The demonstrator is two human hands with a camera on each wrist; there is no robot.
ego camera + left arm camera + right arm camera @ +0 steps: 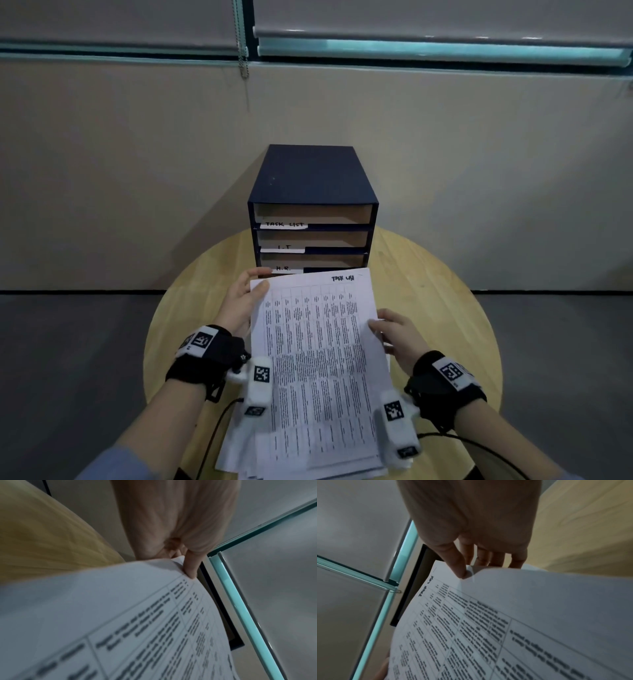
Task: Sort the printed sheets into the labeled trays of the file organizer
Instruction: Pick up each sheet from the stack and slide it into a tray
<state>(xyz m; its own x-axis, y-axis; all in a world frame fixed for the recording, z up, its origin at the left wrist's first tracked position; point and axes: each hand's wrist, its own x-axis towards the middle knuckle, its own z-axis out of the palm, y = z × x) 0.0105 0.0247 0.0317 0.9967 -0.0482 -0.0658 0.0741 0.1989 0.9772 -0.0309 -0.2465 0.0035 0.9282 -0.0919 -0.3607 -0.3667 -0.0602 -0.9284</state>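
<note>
A printed sheet point(318, 359) with a table and a handwritten "TASK LIST" heading is lifted over a stack of sheets point(239, 459) on the round table. My left hand point(239, 305) pinches its far left corner, thumb on top point(190, 566). My right hand point(394, 334) pinches its right edge, thumb on the face point(460, 569), fingers beneath. Behind it stands the dark blue file organizer point(311, 178) with trays labeled TASK LIST point(284, 224), I.T point(284, 247) and H.R. point(283, 269). The sheet's top edge covers the organizer's bottom front.
The round wooden table point(445, 308) is small, and its edge curves close on both sides. A beige wall with window blinds point(411, 20) rises behind the organizer. Black cables point(212, 435) run from both wrist straps toward me.
</note>
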